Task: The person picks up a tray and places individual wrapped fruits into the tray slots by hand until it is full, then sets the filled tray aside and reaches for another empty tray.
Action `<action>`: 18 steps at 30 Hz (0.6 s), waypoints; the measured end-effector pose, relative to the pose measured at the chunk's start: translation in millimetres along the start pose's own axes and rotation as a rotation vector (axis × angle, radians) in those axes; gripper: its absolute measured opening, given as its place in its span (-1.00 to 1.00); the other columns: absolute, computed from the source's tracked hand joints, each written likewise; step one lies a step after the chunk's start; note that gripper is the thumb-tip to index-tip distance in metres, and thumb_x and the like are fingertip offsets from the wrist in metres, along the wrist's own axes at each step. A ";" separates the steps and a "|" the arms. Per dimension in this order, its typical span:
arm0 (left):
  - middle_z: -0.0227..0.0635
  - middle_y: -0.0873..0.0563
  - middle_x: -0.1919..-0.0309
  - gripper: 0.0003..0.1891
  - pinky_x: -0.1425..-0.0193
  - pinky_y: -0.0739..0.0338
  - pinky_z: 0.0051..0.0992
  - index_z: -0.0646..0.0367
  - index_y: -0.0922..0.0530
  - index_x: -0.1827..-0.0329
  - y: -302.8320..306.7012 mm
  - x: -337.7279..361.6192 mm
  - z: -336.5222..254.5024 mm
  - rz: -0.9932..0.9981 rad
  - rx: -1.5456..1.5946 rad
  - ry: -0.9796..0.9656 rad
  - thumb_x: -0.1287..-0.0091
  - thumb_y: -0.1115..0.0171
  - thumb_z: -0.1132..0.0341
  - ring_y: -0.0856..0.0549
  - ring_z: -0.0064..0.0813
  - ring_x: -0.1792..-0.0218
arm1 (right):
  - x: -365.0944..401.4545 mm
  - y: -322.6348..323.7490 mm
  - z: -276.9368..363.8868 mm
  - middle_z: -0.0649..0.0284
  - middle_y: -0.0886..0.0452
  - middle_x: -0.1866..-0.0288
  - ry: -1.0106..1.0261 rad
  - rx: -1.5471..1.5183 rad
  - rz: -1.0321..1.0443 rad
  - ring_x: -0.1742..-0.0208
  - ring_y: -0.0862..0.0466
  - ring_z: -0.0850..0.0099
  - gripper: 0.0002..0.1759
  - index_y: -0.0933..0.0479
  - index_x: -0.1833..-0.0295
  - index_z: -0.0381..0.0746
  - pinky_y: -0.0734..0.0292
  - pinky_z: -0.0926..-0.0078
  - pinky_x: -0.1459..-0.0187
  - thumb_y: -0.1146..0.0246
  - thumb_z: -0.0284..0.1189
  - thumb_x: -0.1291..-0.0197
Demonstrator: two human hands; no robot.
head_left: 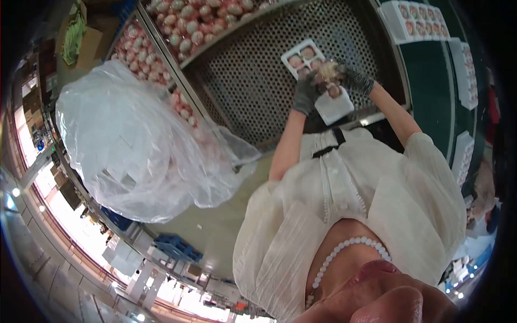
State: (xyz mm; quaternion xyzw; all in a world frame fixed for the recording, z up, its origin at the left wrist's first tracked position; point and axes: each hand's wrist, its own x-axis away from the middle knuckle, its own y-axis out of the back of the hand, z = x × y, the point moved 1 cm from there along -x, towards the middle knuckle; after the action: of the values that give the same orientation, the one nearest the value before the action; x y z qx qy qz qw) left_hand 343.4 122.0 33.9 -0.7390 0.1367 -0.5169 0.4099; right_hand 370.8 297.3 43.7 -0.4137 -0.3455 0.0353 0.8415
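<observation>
At twelve o'clock, perforated table [253,86]: traying fruit.
Left hand [307,94] and right hand [356,81] clasp one fruit [328,72]; seating likely needs a free tray [339,110] cell.

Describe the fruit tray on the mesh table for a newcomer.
Find the perforated metal table at upper middle. Just beyond the gloved left hand lies a white tray with pinkish fruit in its pockets. Unlike the trays on the green belt at right, it rests on the perforations.

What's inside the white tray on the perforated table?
Pinkish fruits fill the far compartments of the white tray. The gloved left hand and right hand cover the middle, so what lies there is hidden.
</observation>
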 end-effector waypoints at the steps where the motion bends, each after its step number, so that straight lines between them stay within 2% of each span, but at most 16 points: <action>1: -0.32 -0.52 0.34 -0.73 0.33 -0.43 -0.52 0.14 -0.41 0.18 16.8 -15.0 3.4 0.050 -0.130 0.048 -0.12 -0.02 0.19 -0.51 -0.47 0.39 | 9.0 0.4 -15.7 0.29 -0.44 0.17 -0.009 -0.004 -0.008 0.20 -0.45 0.55 -0.60 -0.31 0.06 -0.22 -0.41 0.61 0.23 -0.13 -0.29 0.02; 2: -0.33 -0.53 0.39 -0.75 0.40 -0.44 -0.55 0.15 -0.43 0.22 33.3 -23.5 11.2 0.103 -0.260 0.097 -0.11 -0.05 0.21 -0.51 -0.50 0.44 | 16.8 2.3 -31.3 0.27 -0.44 0.17 -0.028 -0.072 0.011 0.22 -0.46 0.55 -0.59 -0.30 0.05 -0.22 -0.42 0.61 0.25 -0.15 -0.31 0.03; 3: -0.33 -0.53 0.39 -0.75 0.40 -0.44 -0.55 0.15 -0.43 0.22 37.9 -11.2 21.1 0.095 -0.247 0.108 -0.11 -0.05 0.21 -0.51 -0.50 0.44 | 26.7 3.4 -49.6 0.25 -0.43 0.16 -0.051 -0.146 0.029 0.23 -0.46 0.54 -0.58 -0.29 0.04 -0.22 -0.44 0.61 0.27 -0.16 -0.33 0.04; 4: -0.33 -0.54 0.44 -0.79 0.45 -0.43 -0.57 0.17 -0.44 0.26 39.8 4.0 24.3 -0.026 -0.396 0.015 -0.09 -0.08 0.27 -0.50 -0.52 0.49 | 37.7 -8.1 -59.6 0.23 -0.42 0.16 -0.071 -0.220 0.049 0.24 -0.47 0.54 -0.57 -0.28 0.03 -0.22 -0.46 0.61 0.28 -0.17 -0.35 0.05; 5: -0.34 -0.54 0.48 -0.82 0.50 -0.41 -0.60 0.19 -0.45 0.30 39.7 14.3 26.1 -0.140 -0.551 -0.082 -0.06 -0.12 0.33 -0.49 -0.54 0.53 | 51.8 -17.7 -67.3 0.25 -0.43 0.18 -0.035 -0.042 -0.141 0.26 -0.47 0.55 -0.59 -0.28 0.04 -0.21 -0.45 0.63 0.33 -0.17 -0.38 0.05; 6: -0.34 -0.54 0.48 -0.82 0.50 -0.41 -0.60 0.19 -0.45 0.30 39.5 21.0 31.7 -0.137 -0.550 -0.078 -0.06 -0.12 0.33 -0.49 -0.54 0.53 | 53.7 -17.0 -73.9 0.25 -0.43 0.18 -0.034 -0.042 -0.146 0.26 -0.47 0.55 -0.59 -0.28 0.04 -0.21 -0.45 0.63 0.33 -0.17 -0.38 0.05; 8: -0.36 -0.53 0.54 -0.89 0.50 -0.39 -0.59 0.23 -0.46 0.41 41.5 36.1 41.3 -0.300 -1.083 -0.374 -0.02 -0.14 0.42 -0.47 -0.57 0.55 | 60.0 -16.2 -92.1 0.28 -0.43 0.19 -0.052 0.221 -0.321 0.31 -0.45 0.55 -0.57 -0.29 0.06 -0.16 -0.43 0.65 0.35 -0.21 -0.37 0.10; 9: -0.36 -0.53 0.55 -0.91 0.47 -0.38 -0.58 0.24 -0.45 0.45 57.7 31.2 50.9 -0.306 -1.144 -0.430 0.02 -0.16 0.47 -0.46 -0.60 0.54 | 57.0 -12.4 -96.4 0.29 -0.43 0.19 -0.007 0.487 -0.293 0.32 -0.44 0.52 -0.53 -0.31 0.07 -0.19 -0.40 0.63 0.32 -0.25 -0.33 0.15; 10: -0.36 -0.53 0.55 -0.91 0.47 -0.38 -0.58 0.24 -0.45 0.45 58.4 29.5 55.1 -0.308 -1.141 -0.432 0.02 -0.16 0.47 -0.46 -0.60 0.54 | 51.1 -11.3 -96.9 0.29 -0.43 0.19 -0.009 0.489 -0.292 0.32 -0.44 0.52 -0.53 -0.31 0.07 -0.19 -0.40 0.63 0.32 -0.25 -0.33 0.15; 12: -0.28 -0.53 0.59 -0.93 0.40 -0.38 -0.49 0.24 -0.44 0.50 60.3 31.8 59.3 -0.441 -1.145 -0.686 0.05 -0.13 0.46 -0.49 -0.46 0.54 | 37.2 -16.9 -96.9 0.26 -0.43 0.23 0.306 1.006 -0.416 0.32 -0.43 0.50 -0.51 -0.32 0.10 -0.24 -0.37 0.62 0.28 -0.26 -0.27 0.17; 13: -0.18 -0.53 0.57 -0.88 0.34 -0.38 -0.42 0.25 -0.45 0.49 39.7 43.8 50.5 -0.526 -1.449 -0.801 0.07 -0.13 0.39 -0.51 -0.30 0.50 | 33.3 -24.5 -90.7 0.18 -0.43 0.28 0.360 1.150 -0.439 0.29 -0.44 0.39 -0.51 -0.33 0.12 -0.28 -0.35 0.52 0.22 -0.26 -0.29 0.20; 14: -0.18 -0.53 0.57 -0.88 0.34 -0.38 -0.42 0.25 -0.45 0.49 43.9 39.2 52.0 -0.527 -1.448 -0.802 0.07 -0.13 0.39 -0.51 -0.30 0.50 | 32.3 -32.8 -87.6 0.18 -0.43 0.28 0.361 1.152 -0.437 0.29 -0.44 0.39 -0.51 -0.33 0.12 -0.28 -0.35 0.52 0.22 -0.26 -0.29 0.20; 16: -0.10 -0.53 0.51 -0.86 0.30 -0.37 -0.38 0.27 -0.49 0.50 45.6 27.7 47.1 -0.541 -1.526 -0.724 0.10 -0.16 0.39 -0.51 -0.21 0.44 | 25.0 -34.5 -83.6 0.11 -0.40 0.28 0.610 1.517 -0.494 0.26 -0.44 0.25 -0.53 -0.33 0.15 -0.25 -0.35 0.43 0.20 -0.26 -0.34 0.24; 17: -0.09 -0.54 0.47 -0.82 0.28 -0.38 -0.37 0.26 -0.50 0.42 45.6 28.2 50.3 -0.554 -1.649 -0.684 0.10 -0.13 0.37 -0.51 -0.21 0.38 | 22.9 -35.3 -85.7 0.09 -0.38 0.26 0.605 1.559 -0.490 0.21 -0.39 0.16 -0.58 -0.36 0.22 -0.23 -0.32 0.37 0.17 -0.26 -0.35 0.29; 18: -0.09 -0.54 0.47 -0.82 0.28 -0.38 -0.37 0.26 -0.50 0.42 50.9 30.2 54.5 -0.553 -1.647 -0.688 0.10 -0.13 0.37 -0.51 -0.21 0.38 | 23.1 -34.8 -90.5 0.09 -0.38 0.26 0.607 1.563 -0.490 0.21 -0.39 0.16 -0.58 -0.36 0.22 -0.23 -0.32 0.37 0.17 -0.26 -0.35 0.29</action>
State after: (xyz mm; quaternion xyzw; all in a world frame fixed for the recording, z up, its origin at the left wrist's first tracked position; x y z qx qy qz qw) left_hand 415.3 96.5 8.4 -0.9154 0.1505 -0.0890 -0.3627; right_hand 435.7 221.7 43.6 0.3763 -0.0627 -0.0317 0.9238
